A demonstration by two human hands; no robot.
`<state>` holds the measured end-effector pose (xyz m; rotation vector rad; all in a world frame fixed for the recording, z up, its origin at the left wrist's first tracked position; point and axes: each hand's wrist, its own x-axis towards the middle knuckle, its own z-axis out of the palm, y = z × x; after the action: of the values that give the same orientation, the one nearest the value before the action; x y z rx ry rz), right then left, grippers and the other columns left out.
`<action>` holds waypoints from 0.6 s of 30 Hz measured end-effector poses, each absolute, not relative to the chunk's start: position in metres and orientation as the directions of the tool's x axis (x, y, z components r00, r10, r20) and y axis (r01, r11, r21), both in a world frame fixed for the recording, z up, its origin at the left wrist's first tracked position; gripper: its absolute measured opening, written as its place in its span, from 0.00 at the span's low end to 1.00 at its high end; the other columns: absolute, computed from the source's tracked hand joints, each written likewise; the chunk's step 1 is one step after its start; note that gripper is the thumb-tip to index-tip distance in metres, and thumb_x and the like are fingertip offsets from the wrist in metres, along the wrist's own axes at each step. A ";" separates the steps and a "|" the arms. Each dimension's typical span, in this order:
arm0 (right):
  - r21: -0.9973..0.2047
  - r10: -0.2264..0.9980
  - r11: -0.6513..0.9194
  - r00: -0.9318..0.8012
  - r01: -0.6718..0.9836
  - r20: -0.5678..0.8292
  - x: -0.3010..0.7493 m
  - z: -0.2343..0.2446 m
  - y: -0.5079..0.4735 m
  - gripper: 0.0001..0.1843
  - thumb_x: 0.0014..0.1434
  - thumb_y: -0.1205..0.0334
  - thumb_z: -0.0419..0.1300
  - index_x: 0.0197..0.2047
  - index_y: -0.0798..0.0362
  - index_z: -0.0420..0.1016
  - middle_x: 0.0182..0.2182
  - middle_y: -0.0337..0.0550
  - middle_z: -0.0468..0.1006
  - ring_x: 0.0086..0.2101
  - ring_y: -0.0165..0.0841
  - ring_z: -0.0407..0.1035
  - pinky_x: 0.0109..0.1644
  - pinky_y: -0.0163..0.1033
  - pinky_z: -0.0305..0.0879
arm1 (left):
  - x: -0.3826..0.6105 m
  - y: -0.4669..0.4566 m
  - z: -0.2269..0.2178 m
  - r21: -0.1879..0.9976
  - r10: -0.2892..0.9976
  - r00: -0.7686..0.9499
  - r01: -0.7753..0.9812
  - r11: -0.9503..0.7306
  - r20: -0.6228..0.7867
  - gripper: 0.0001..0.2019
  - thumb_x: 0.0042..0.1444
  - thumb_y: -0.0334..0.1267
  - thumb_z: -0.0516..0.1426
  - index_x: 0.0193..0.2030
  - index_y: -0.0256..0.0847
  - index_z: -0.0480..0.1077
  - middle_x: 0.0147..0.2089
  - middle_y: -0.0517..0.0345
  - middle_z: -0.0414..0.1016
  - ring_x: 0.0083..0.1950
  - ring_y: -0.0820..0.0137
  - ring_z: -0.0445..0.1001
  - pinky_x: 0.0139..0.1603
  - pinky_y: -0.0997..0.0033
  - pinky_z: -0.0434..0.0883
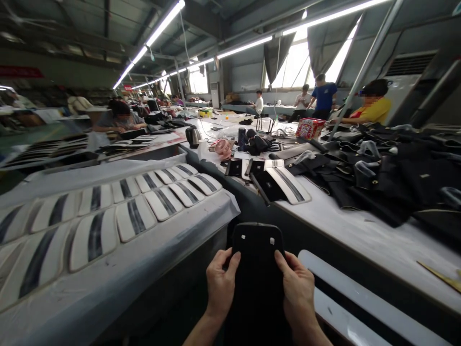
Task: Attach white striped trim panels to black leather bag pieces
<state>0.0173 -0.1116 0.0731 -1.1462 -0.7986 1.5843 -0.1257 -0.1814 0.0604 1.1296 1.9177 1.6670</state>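
Both hands hold a black flat panel (pixel 258 278) with rounded top corners and two small whitish patches near its top edge. My left hand (pixel 220 282) grips its left edge, thumb on the near face. On the opposite edge my right hand (pixel 297 284) has the same pinch, thumb on the front. The panel's lower part merges into the dark below, so its bottom end cannot be made out. To the left, white panels with a dark stripe (pixel 136 217) lie in rows on a covered table (pixel 212 214).
On the right-hand table (pixel 334 230) rest another striped panel (pixel 288 185) and a heap of black pieces (pixel 403 168). A kettle (pixel 193 137), a pink object (pixel 222 149) and a red box (pixel 309 128) stand farther back. Several people are at other tables.
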 end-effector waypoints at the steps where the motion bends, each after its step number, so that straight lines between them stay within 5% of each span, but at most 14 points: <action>1: -0.880 0.946 -0.322 -0.078 -0.350 -0.315 0.018 0.074 -0.110 0.24 0.41 0.48 0.74 0.38 0.54 0.79 0.29 0.42 0.80 0.31 0.40 0.75 0.34 0.38 0.72 | -0.125 -0.182 0.061 0.943 0.751 -0.618 0.332 -0.019 0.233 0.14 0.63 0.48 0.56 0.37 0.40 0.75 0.32 0.59 0.71 0.35 0.68 0.70 0.40 0.71 0.67; 6: -0.836 0.923 -0.383 -0.124 -0.394 -0.364 0.020 0.086 -0.112 0.24 0.39 0.49 0.75 0.37 0.53 0.79 0.28 0.41 0.80 0.31 0.39 0.75 0.34 0.39 0.72 | -0.145 -0.182 0.069 0.935 0.797 -0.555 0.354 -0.035 0.240 0.14 0.63 0.47 0.56 0.41 0.40 0.77 0.34 0.57 0.72 0.36 0.68 0.71 0.39 0.71 0.68; 9: -0.874 0.930 -0.354 -0.226 -0.334 -0.290 0.011 0.097 -0.123 0.22 0.43 0.48 0.73 0.36 0.53 0.79 0.28 0.42 0.79 0.31 0.38 0.73 0.34 0.38 0.70 | -0.177 -0.178 0.101 0.890 0.810 -0.477 0.440 -0.116 0.341 0.25 0.55 0.47 0.63 0.59 0.43 0.69 0.52 0.51 0.74 0.51 0.61 0.73 0.53 0.63 0.69; 11: -0.930 0.932 -0.266 -0.313 -0.252 -0.182 0.001 0.104 -0.134 0.19 0.47 0.47 0.70 0.35 0.53 0.79 0.28 0.42 0.78 0.31 0.37 0.71 0.34 0.37 0.68 | -0.199 -0.172 0.137 0.837 0.857 -0.332 0.515 -0.186 0.395 0.37 0.49 0.46 0.67 0.65 0.45 0.64 0.63 0.48 0.68 0.63 0.53 0.65 0.65 0.53 0.61; 15: -0.995 0.912 -0.003 -0.408 -0.097 0.037 -0.020 0.117 -0.154 0.13 0.54 0.51 0.65 0.32 0.53 0.81 0.26 0.41 0.74 0.29 0.33 0.66 0.33 0.34 0.61 | -0.222 -0.159 0.206 0.757 0.936 0.321 0.574 -0.312 0.142 0.32 0.44 0.42 0.69 0.59 0.51 0.71 0.57 0.54 0.74 0.58 0.54 0.71 0.62 0.55 0.64; 18: -0.996 0.920 0.060 -0.385 -0.059 0.078 -0.031 0.119 -0.162 0.12 0.53 0.52 0.64 0.29 0.52 0.81 0.24 0.39 0.72 0.27 0.32 0.64 0.31 0.34 0.59 | -0.222 -0.152 0.222 0.762 0.869 0.493 0.577 -0.295 -0.036 0.18 0.45 0.41 0.68 0.45 0.48 0.78 0.41 0.58 0.79 0.42 0.61 0.76 0.45 0.67 0.72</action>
<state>-0.0307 -0.1618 0.1185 -0.9068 -1.4900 1.4591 -0.2222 -0.1522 0.2221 2.0004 1.1883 0.5057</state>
